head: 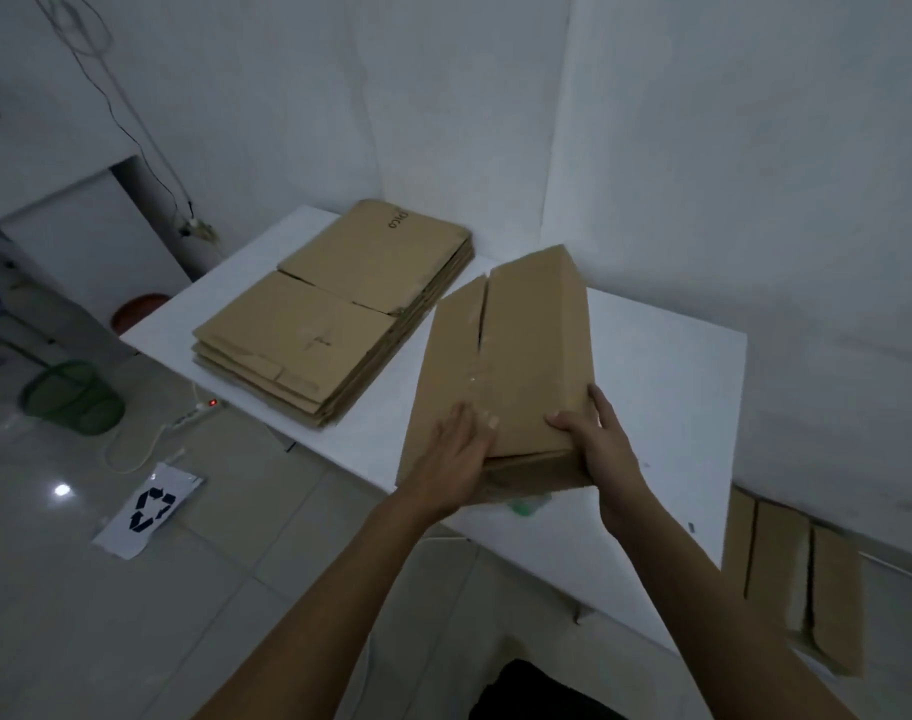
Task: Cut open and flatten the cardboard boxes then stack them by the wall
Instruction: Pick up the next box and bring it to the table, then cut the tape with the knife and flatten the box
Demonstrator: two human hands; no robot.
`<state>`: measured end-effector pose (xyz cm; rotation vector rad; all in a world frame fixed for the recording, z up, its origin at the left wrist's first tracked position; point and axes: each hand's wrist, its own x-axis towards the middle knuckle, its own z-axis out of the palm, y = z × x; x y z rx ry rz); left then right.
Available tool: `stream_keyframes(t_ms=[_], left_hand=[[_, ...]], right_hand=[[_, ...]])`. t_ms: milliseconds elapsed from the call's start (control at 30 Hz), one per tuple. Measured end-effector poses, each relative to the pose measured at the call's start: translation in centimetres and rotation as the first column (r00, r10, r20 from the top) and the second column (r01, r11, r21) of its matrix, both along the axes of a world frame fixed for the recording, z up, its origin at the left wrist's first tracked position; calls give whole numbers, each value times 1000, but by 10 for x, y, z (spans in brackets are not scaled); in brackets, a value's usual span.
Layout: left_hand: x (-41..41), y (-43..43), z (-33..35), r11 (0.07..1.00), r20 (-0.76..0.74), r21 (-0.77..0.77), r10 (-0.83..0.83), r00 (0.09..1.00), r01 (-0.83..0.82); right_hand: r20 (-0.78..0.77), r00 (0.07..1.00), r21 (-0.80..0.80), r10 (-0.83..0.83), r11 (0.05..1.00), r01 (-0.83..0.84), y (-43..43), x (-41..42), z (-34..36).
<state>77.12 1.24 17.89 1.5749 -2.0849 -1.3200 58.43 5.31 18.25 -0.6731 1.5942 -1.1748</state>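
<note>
A brown cardboard box (pixel 516 350) stands tilted on the white table (pixel 667 387), its top flaps split along the middle seam. My left hand (pixel 456 452) lies flat on the near end of the top, fingers straight. At the box's near right corner my right hand (pixel 597 439) grips it, thumb on top and fingers down the side. A stack of flattened cardboard boxes (pixel 334 314) lies on the table's far left part, close to the white wall (pixel 443 96).
More cardboard boxes (pixel 802 579) stand on the floor to the right of the table. On the tiled floor at the left are a green mesh bin (pixel 72 397), a power strip (pixel 194 413) with its cord and a white bag with a recycling sign (pixel 150 509).
</note>
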Motion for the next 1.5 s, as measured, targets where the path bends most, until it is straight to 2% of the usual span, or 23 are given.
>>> stream_keyframes(t_ms=[67,100,167,233,367,400,467,500,533,567,633,667,733,800,933,1033,1167,1233,1333,1433,1500], left_hand=[[-7,-27,-3,978,-116,181,122,986,-100],[-10,-36,-2,956,-124,262,170,978,-133],[-17,-55,-7,927,-129,347,199,971,-144],[-27,-76,-7,908,-160,381,250,955,-174],[-45,-120,-4,867,-291,403,425,857,-293],[-47,-131,-2,856,-308,423,444,842,-297],[-44,-148,3,843,-355,475,446,821,-252],[-42,-156,2,838,-370,498,437,820,-222],[-39,-162,2,832,-386,517,435,814,-200],[-36,-167,1,820,-398,541,447,801,-188],[-30,-178,-3,807,-444,566,472,761,-170],[-27,-182,-7,799,-464,580,482,743,-156],[-18,-189,-17,775,-485,619,507,713,-130],[-13,-192,-24,757,-500,643,528,686,-115],[-12,-195,-31,755,-534,653,516,669,-61],[-13,-197,-32,760,-561,649,510,652,-37],[-12,-195,-33,747,-573,665,527,628,-20],[-12,-195,-31,744,-575,668,523,629,-9],[-14,-191,-27,763,-596,646,494,633,13],[-19,-184,-23,773,-638,631,471,609,63],[-21,-177,-23,757,-659,647,493,567,93]], right_hand=[[-161,987,5,12,1000,-11,-27,10,4],[-249,968,14,35,999,-32,-37,14,4],[-374,922,34,100,995,-95,-55,20,5],[-406,902,48,150,989,-143,-71,18,8],[-296,931,-20,214,973,-230,-89,16,14],[-209,959,-58,192,976,-209,-93,13,16],[88,996,-88,20,996,-12,-102,2,10],[181,980,-51,-87,994,98,-104,-6,2],[154,970,24,-190,982,188,-102,-14,-12],[9,972,118,-236,965,233,-98,-23,-28],[-310,941,357,-138,900,249,-85,-32,-62],[-361,932,488,-39,844,224,-77,-31,-79],[-325,940,660,99,736,151,-62,-17,-103],[-348,917,704,197,700,117,-53,1,-121],[-398,907,685,135,702,195,-49,13,-130],[-404,910,621,91,758,200,-48,1,-125],[-251,950,388,-186,880,275,-72,-11,-83],[-149,958,226,-243,935,272,-100,-13,-52],[-60,990,61,-129,989,133,-141,-10,-5],[-167,984,76,55,996,-43,-169,-4,19],[-198,974,107,112,990,-92,-175,-1,23]])
